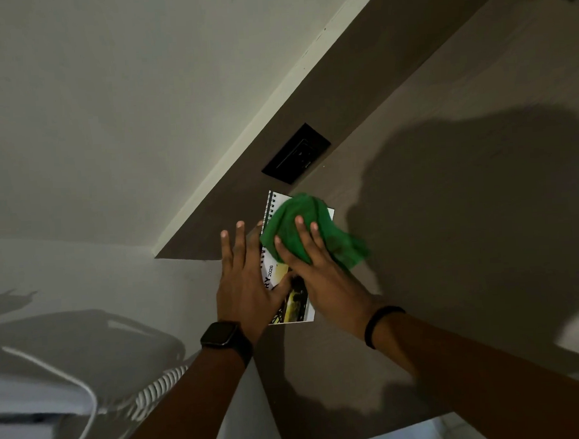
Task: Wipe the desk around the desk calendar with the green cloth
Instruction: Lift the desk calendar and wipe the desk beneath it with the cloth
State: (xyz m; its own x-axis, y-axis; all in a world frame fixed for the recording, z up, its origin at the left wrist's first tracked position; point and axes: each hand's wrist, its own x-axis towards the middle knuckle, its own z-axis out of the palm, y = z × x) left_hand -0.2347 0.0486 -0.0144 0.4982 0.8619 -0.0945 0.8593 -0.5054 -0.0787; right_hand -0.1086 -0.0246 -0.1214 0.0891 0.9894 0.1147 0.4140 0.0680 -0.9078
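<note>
Our forearms (177, 409) lay over the counter (450, 244), the left grip (244, 282) flat, fingers spread, against the desk calendar (270, 276), likely steadying it, while the right grip (321, 271), fingers straight, pressed the green cloth (291, 209) onto its far corner.

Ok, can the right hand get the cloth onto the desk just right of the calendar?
Probably yes. The right hand presses the green cloth on the desk calendar, the cloth overhangs that side, and nothing visible lies on the desk there. The left hand sits on the other side.
</note>
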